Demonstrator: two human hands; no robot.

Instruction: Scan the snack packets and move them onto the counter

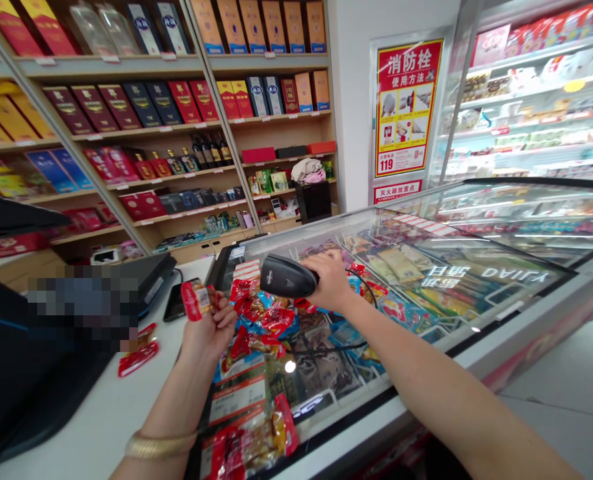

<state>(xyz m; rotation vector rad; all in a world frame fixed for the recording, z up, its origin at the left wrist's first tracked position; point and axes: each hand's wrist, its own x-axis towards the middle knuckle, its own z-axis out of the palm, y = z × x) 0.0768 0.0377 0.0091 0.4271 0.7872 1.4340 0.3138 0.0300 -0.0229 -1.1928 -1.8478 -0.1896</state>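
Note:
My left hand (211, 327) holds a small red snack packet (195, 301) upright, its white barcode label showing, over the edge between the white counter and the glass-topped freezer. In my right hand (331, 280) is a black barcode scanner (287, 276), its head pointing left toward the packet. The two hands are apart. Below them, a pile of red and blue snack packets (266, 313) lies on the freezer glass. More red packets (256, 443) rest nearer to me at the bottom. Other red packets (139, 357) are on the counter left of my left wrist.
A black checkout terminal (21, 373) stands at the left, with a phone (175, 301) beside it on the white counter (101, 420). The scanner's black cable (346, 347) loops over the freezer (456, 333). Shelves of boxes (161, 60) rise behind.

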